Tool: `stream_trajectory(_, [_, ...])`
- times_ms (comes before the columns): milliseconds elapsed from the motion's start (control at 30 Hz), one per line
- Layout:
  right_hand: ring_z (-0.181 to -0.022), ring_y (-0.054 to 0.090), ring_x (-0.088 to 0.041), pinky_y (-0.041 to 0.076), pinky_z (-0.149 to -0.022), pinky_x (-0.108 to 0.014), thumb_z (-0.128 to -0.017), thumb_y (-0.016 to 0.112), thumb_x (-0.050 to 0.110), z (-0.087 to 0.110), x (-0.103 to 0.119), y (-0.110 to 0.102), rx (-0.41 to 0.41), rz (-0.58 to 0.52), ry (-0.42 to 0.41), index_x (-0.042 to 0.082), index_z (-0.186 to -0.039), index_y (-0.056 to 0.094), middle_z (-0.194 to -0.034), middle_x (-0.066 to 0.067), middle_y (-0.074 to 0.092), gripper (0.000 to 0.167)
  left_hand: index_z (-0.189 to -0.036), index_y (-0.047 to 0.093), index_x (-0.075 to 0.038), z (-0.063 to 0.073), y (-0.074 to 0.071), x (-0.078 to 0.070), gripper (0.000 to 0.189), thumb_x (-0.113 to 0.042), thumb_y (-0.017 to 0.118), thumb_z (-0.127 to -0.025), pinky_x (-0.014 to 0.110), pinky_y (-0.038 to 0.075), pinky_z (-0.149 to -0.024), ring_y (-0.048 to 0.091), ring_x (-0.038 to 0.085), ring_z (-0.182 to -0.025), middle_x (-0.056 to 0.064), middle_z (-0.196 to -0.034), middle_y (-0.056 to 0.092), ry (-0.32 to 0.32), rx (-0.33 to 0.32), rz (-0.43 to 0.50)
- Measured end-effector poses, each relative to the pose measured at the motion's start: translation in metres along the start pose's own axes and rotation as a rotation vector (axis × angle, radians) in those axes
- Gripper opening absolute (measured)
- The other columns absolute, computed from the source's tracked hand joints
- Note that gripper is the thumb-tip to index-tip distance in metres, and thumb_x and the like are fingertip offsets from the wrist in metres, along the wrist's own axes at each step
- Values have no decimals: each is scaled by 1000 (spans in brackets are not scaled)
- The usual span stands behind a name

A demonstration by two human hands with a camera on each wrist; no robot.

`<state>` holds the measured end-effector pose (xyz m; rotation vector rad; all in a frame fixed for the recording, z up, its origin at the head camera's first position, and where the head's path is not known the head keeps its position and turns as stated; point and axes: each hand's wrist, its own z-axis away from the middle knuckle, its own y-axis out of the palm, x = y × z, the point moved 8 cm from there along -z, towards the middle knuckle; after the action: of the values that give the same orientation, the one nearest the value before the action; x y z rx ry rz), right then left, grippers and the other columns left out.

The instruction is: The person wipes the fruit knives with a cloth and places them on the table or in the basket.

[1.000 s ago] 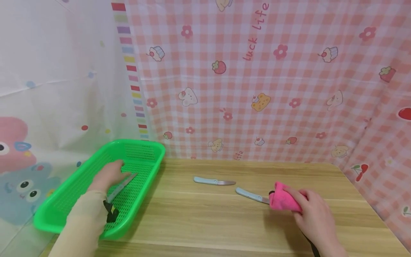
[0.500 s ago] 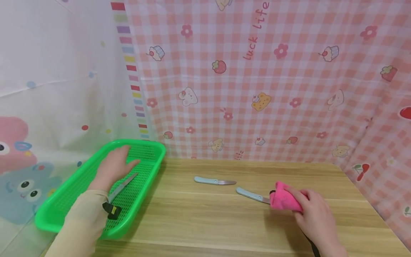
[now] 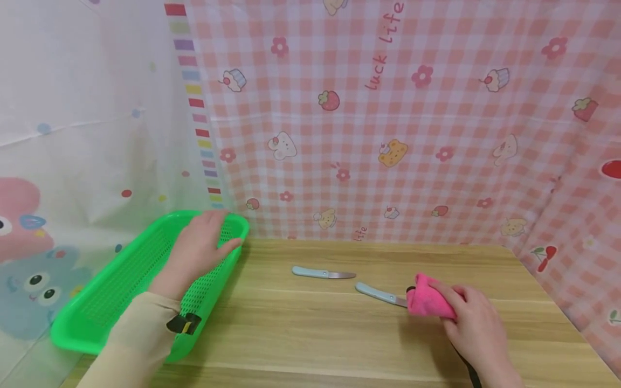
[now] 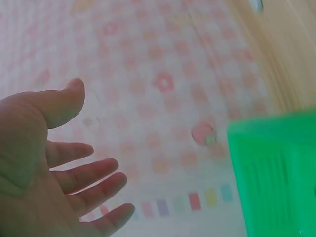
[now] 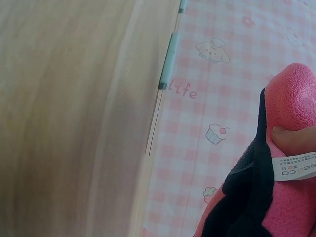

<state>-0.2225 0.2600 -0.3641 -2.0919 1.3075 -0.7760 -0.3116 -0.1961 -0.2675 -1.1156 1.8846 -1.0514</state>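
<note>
In the head view my left hand (image 3: 199,250) hovers over the green plastic basket (image 3: 220,285), fingers spread and holding nothing. The left wrist view confirms bare, loosely extended fingers (image 4: 94,177), with the basket apart from them at the right. My right hand (image 3: 480,323) grips a folded pink cloth (image 3: 429,299), held above the table. Its dark edging and white tag (image 5: 296,167) show in the right wrist view. A small knife with a pale blue handle (image 3: 317,273) lies on the table. Beside it lies a second such knife (image 3: 375,291), its blade partly hidden by the cloth.
The wood-grain table (image 3: 310,339) carries the basket at its left. A pink checked curtain (image 3: 359,129) hangs behind and at the right. A whitish printed sheet (image 3: 87,145) hangs along the left side, close to the basket.
My left hand has risen out of the basket and moved away and to the right. The knife seen in the basket earlier is now hidden behind it. My right hand stays put.
</note>
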Motion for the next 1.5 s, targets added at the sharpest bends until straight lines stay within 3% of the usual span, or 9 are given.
stream_trajectory(200, [-83, 59, -37, 46, -69, -56, -56, 83, -5, 0, 0, -1, -19, -2, -20, 15, -117, 68, -92, -13, 62, 66, -129, 52, 10, 1, 16, -39, 65, -34, 76, -87, 56, 48, -91, 56, 43, -113, 27, -122, 59, 106, -40, -32])
stream_trajectory(433, [-81, 58, -35, 46, -67, -54, -56, 83, -6, 1, 1, -1, -28, -1, -26, 17, -118, 69, -90, -11, 61, 67, -128, 54, 5, 3, 57, -73, 69, -42, 78, -84, 52, 51, -87, 58, 39, -110, 23, -123, 59, 167, -58, -50])
stream_trajectory(667, [-79, 58, -34, 46, -66, -52, -55, 82, -7, 1, 3, -1, -42, -11, -37, 17, -117, 70, -90, -10, 61, 68, -139, 47, 1, 3, 108, -88, 79, -51, 72, -86, 55, 44, -97, 50, 38, -123, 20, -135, 53, 113, 61, -54])
stream_trajectory(900, [-79, 58, -33, 46, -66, -52, -55, 83, -6, 1, 2, -1, -42, -6, -28, 17, -117, 70, -89, -9, 61, 67, -143, 45, -4, -4, 149, -105, 77, -52, 70, -88, 57, 40, -101, 47, 39, -127, 19, -139, 50, 122, 148, -19])
stream_trajectory(1133, [-79, 59, -34, 46, -67, -53, -55, 82, -5, 2, 1, -1, -40, -2, -20, 17, -117, 70, -89, -10, 61, 66, -142, 47, -5, -15, 179, -113, 77, -49, 75, -85, 59, 36, -104, 45, 39, -129, 19, -139, 51, 99, 205, 51])
stream_trajectory(1500, [-80, 59, -34, 47, -66, -52, -56, 82, -5, 2, 1, 1, -23, 5, -15, 17, -118, 70, -91, -11, 62, 67, -146, 46, -11, -28, 219, -100, 81, -50, 77, -82, 60, 31, -107, 41, 40, -133, 17, -145, 47, 44, 265, 70])
